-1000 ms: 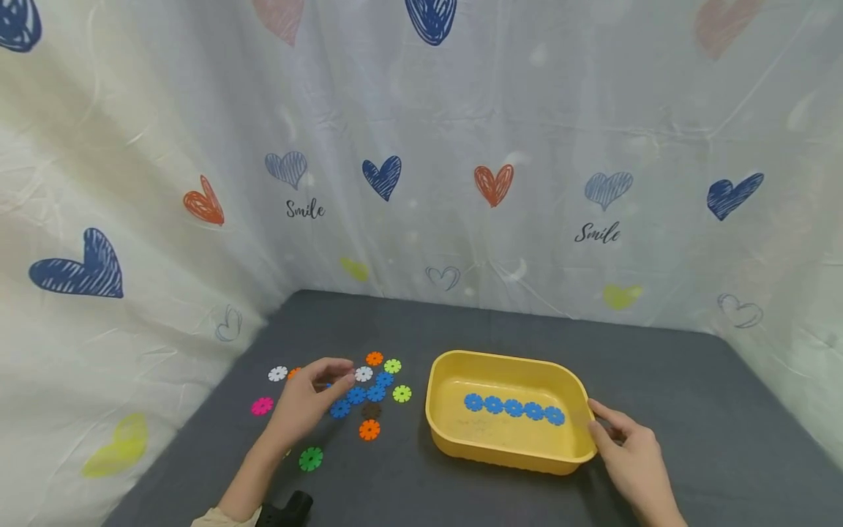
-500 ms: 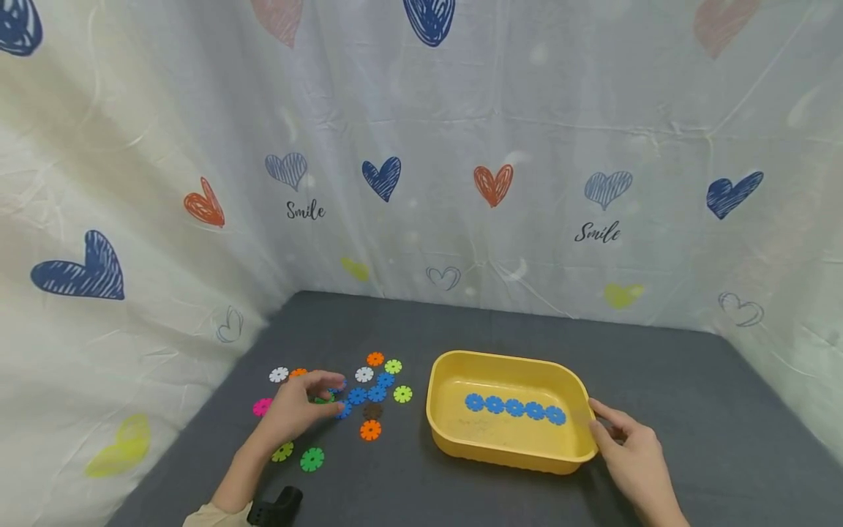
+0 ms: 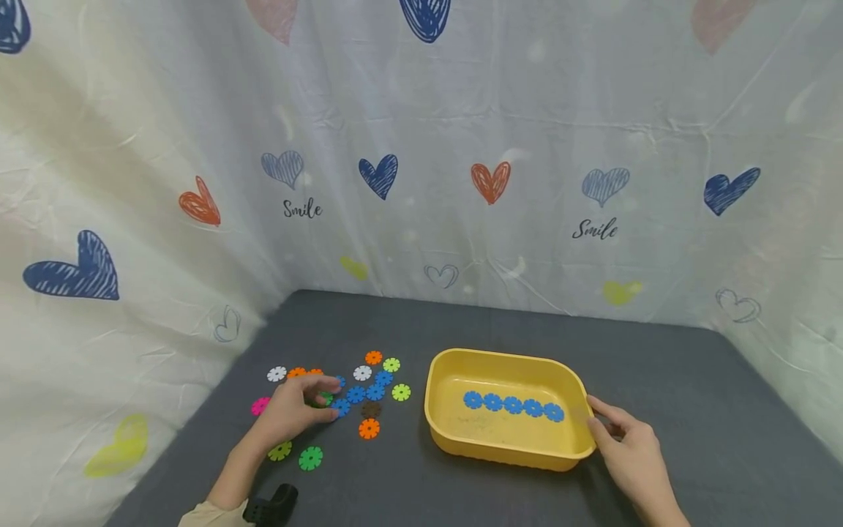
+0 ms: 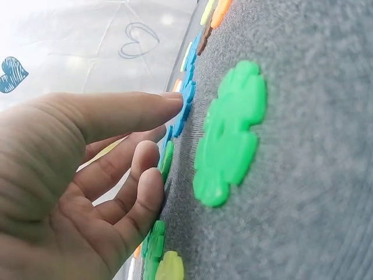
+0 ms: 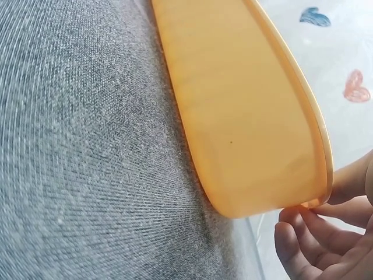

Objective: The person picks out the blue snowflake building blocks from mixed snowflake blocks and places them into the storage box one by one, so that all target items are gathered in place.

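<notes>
My left hand (image 3: 293, 406) is low at the left end of a crooked line of blue snowflake discs (image 3: 356, 394). Its thumb and forefinger stand apart, with the thumb tip beside an end blue disc (image 3: 341, 407). In the left wrist view the thumb overlaps blue discs (image 4: 187, 108); whether it touches them I cannot tell. My right hand (image 3: 635, 450) holds the right rim of a yellow tub (image 3: 500, 449), thumb at the rim and fingers against the outer wall. A straight row of several blue snowflake discs (image 3: 513, 405) lies inside the tub.
Loose snowflake discs lie around the left hand: orange (image 3: 369, 429), brown (image 3: 372, 409), white (image 3: 362, 373), green (image 3: 311, 458), yellow-green (image 3: 279, 451) and pink (image 3: 260, 405). A grey cloth (image 3: 500, 505) covers the table. A heart-printed curtain (image 3: 421, 219) hangs behind.
My left hand has moved left and down from above the blue discs, staying low over the last half second. The right hand keeps its hold on the tub, which has not moved.
</notes>
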Action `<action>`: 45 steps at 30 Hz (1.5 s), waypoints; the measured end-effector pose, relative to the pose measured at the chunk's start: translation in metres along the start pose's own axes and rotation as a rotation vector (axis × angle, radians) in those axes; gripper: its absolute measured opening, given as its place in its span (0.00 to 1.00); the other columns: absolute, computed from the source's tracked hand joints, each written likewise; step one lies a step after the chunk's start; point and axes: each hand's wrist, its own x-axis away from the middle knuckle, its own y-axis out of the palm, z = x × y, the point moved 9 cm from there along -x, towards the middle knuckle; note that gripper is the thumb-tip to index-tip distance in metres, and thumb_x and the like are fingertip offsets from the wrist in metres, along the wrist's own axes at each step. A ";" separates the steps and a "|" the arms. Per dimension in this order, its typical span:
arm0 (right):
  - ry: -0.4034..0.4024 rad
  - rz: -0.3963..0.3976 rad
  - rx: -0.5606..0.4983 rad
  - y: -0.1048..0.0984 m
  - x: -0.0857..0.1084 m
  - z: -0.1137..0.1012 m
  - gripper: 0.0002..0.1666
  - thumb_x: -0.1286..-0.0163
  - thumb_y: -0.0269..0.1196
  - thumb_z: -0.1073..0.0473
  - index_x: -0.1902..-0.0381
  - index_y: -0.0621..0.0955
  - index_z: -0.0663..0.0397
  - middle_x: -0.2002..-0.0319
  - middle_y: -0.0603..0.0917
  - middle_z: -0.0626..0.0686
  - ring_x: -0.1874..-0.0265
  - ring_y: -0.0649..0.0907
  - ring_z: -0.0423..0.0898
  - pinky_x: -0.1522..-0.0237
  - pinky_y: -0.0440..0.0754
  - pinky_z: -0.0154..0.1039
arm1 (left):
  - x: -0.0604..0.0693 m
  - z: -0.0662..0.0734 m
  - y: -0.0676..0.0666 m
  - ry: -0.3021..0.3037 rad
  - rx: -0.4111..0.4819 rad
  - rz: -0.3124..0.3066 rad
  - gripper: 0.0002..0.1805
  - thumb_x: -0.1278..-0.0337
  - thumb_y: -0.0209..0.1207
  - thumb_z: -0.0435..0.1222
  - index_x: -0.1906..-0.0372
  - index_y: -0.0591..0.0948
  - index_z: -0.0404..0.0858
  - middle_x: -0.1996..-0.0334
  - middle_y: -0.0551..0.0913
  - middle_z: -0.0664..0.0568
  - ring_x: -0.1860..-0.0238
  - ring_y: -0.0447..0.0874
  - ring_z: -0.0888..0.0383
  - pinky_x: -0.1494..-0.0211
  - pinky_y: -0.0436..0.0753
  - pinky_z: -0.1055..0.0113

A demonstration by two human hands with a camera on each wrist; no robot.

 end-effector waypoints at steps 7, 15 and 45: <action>-0.011 0.004 0.002 0.000 0.000 0.000 0.27 0.25 0.58 0.56 0.33 0.73 0.61 0.38 0.73 0.69 0.54 0.79 0.56 0.70 0.76 0.37 | 0.002 -0.002 0.001 -0.035 -0.014 -0.022 0.25 0.55 0.75 0.33 0.47 0.84 0.41 0.55 0.85 0.54 0.58 0.80 0.56 0.58 0.80 0.62; -0.029 0.004 -0.005 -0.001 0.002 -0.005 0.26 0.26 0.58 0.57 0.33 0.74 0.62 0.39 0.74 0.68 0.54 0.79 0.56 0.70 0.76 0.37 | 0.002 -0.001 -0.001 -0.028 -0.034 -0.017 0.23 0.56 0.76 0.34 0.49 0.85 0.42 0.57 0.85 0.57 0.58 0.80 0.56 0.58 0.80 0.61; -0.026 0.002 0.005 -0.001 0.001 -0.003 0.27 0.26 0.59 0.57 0.34 0.74 0.63 0.43 0.77 0.68 0.58 0.78 0.54 0.71 0.75 0.38 | 0.001 0.003 0.010 0.060 -0.100 -0.114 0.24 0.52 0.75 0.38 0.48 0.84 0.42 0.54 0.83 0.55 0.55 0.78 0.55 0.53 0.79 0.57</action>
